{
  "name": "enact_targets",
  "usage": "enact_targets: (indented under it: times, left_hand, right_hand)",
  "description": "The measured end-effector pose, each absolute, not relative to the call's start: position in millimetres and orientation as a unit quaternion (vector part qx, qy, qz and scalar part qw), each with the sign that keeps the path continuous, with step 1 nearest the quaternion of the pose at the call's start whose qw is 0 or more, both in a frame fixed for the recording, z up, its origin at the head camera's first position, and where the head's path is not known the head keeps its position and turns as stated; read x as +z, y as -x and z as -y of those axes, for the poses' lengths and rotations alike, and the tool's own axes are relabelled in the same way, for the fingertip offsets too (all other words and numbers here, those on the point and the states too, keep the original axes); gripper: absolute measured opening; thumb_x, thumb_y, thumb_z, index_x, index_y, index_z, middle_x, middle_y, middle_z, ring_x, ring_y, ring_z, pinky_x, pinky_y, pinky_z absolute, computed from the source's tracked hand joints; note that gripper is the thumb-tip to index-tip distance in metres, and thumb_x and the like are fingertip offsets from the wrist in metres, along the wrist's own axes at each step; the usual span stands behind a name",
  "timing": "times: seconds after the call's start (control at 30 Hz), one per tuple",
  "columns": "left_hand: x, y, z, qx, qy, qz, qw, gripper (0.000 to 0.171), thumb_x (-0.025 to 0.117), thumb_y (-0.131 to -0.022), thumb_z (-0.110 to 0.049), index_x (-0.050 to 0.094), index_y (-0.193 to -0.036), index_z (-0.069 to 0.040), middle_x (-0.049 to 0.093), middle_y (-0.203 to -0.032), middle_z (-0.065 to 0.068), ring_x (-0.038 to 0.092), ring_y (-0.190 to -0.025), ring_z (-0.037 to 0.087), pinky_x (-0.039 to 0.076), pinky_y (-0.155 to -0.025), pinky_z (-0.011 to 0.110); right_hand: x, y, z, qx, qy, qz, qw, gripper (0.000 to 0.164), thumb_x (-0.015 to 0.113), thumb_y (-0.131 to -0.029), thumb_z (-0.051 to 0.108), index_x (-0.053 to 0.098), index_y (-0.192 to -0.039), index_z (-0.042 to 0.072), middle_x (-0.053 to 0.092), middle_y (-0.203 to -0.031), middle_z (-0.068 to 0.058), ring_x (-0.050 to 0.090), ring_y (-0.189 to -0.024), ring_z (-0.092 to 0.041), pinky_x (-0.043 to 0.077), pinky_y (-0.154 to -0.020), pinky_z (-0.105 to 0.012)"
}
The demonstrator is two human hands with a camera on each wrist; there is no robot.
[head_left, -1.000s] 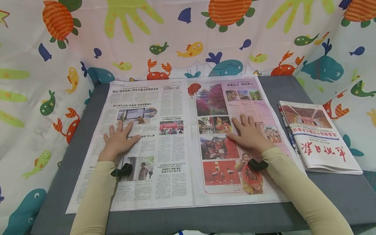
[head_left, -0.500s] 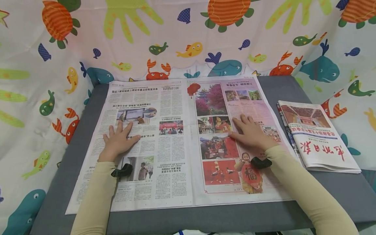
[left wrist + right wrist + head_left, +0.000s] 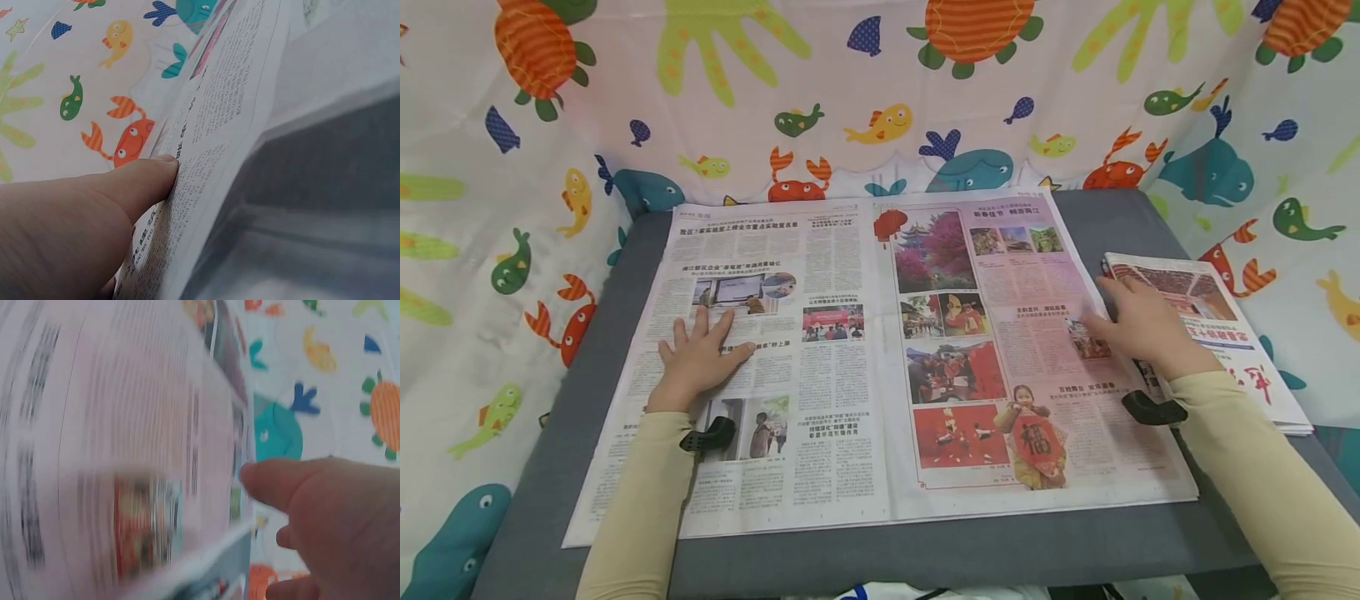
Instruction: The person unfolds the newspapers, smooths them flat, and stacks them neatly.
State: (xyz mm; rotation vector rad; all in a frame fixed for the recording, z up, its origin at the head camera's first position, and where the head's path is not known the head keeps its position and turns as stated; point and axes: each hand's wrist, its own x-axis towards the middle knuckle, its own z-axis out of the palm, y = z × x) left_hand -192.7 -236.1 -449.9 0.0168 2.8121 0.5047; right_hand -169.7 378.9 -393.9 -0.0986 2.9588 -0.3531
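An open newspaper (image 3: 838, 387) lies spread on the grey table, with text and photos on its left page and pink-toned pictures on its right. My left hand (image 3: 696, 362) rests on the left page with fingers spread; in the left wrist view its thumb (image 3: 150, 181) touches the paper. Over the newspaper's right edge is my right hand (image 3: 1150, 325), fingers extended and holding nothing that I can see. It partly covers a folded stack of newspapers (image 3: 1273, 379) to the right. Whether it touches the paper, I cannot tell; the right wrist view is blurred.
The grey table (image 3: 970, 546) shows along the front and left sides. A cloth backdrop (image 3: 730, 133) printed with sea animals rises behind the table and at both sides. Dark bands with small devices (image 3: 1153, 408) sit on both wrists.
My right hand has moved from the middle of the right page rightward to its outer edge, beside the folded newspapers. My left hand stays in place. The head view has shifted slightly.
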Motion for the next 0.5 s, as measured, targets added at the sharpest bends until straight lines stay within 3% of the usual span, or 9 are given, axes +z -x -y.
enact_targets:
  times: [0.33, 0.5]
  left_hand:
    - [-449, 192, 236, 0.175, -0.003, -0.975, 0.139, 0.089, 0.050, -0.098, -0.062, 0.016, -0.164, -0.013, -0.010, -0.168, 0.030, -0.018, -0.150, 0.061, -0.009, -0.111, 0.083]
    - [-451, 193, 237, 0.177, 0.002, -0.975, 0.138, 0.090, 0.049, -0.098, -0.064, 0.016, -0.165, -0.014, -0.010, -0.169, 0.028, -0.018, -0.151, 0.059, -0.009, -0.112, 0.082]
  right_hand:
    - [-404, 158, -418, -0.122, -0.044, -0.985, 0.117, 0.092, 0.071, -0.092, 0.037, 0.021, -0.162, 0.006, 0.034, -0.147, -0.042, 0.033, -0.130, -0.064, 0.032, -0.098, -0.084]
    - [-408, 155, -423, -0.108, -0.047, -0.986, 0.119, 0.091, 0.072, -0.090, 0.027, 0.020, -0.161, 0.004, 0.039, -0.145, -0.042, 0.041, -0.125, -0.064, 0.040, -0.090, -0.081]
